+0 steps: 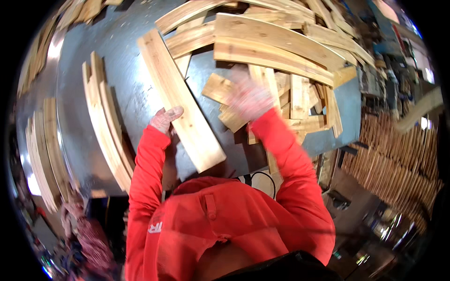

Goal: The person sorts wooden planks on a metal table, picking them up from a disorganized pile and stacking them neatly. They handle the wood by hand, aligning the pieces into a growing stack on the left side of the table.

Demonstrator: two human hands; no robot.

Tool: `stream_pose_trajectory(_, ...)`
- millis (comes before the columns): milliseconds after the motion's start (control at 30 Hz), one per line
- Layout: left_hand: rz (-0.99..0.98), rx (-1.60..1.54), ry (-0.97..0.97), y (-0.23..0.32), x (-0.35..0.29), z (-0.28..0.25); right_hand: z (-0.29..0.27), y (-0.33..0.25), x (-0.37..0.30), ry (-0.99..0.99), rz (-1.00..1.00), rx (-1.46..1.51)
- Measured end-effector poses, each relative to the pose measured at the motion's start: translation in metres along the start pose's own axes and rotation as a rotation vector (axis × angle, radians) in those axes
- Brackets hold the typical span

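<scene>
A long pale wooden board [180, 100] lies slantwise in front of me, running from the far left to the near middle. My left hand [165, 119] grips its left edge, thumb on top and the other fingers hidden underneath. My right hand [251, 96] is smeared by motion above a heap of short wood offcuts [300, 96]. A short wood block [217, 88] is right beside its fingers; whether the hand touches or holds it cannot be made out.
Longer planks [276, 51] lie piled at the far right of the grey metal table [126, 28]. Two narrow boards [105, 117] lie left of my left arm. Farther left are more boards [47, 150] and a person's sleeve [91, 239]. Stacked wood [393, 159] stands beyond the right edge.
</scene>
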State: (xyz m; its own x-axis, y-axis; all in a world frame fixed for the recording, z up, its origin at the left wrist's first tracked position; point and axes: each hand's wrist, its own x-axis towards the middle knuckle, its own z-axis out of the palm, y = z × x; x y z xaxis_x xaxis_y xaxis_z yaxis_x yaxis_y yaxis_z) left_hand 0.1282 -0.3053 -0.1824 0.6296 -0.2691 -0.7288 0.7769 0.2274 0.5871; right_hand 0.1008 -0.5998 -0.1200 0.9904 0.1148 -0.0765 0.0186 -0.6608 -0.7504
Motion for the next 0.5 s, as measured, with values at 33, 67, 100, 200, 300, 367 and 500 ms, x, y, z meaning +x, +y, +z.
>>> stream_pose_trajectory(33,0.042,0.041,0.054,-0.006,-0.009,0.003,-0.033,0.025,0.017,0.165,0.012,-0.815)
stream_pose_trajectory(67,0.088,0.083,0.115,-0.010,-0.013,-0.001,-0.064,0.039,0.033,0.138,0.135,-1.179)
stream_pose_trajectory(100,0.080,0.095,0.077,-0.011,-0.011,-0.011,-0.096,0.071,0.040,0.024,0.191,-1.141)
stream_pose_trajectory(200,0.147,0.575,0.323,-0.014,-0.012,-0.046,-0.113,0.114,0.062,-0.075,0.155,-1.064)
stream_pose_trajectory(300,0.049,1.014,0.637,-0.003,-0.065,-0.052,-0.120,0.067,0.065,-0.268,0.262,-1.071)
stream_pose_trajectory(367,0.155,1.280,0.767,-0.014,-0.074,-0.084,-0.111,0.002,0.064,-0.345,0.258,-1.006)
stream_pose_trajectory(500,0.071,1.351,0.819,-0.021,-0.090,-0.080,-0.091,-0.086,0.089,-0.305,0.177,-0.790)
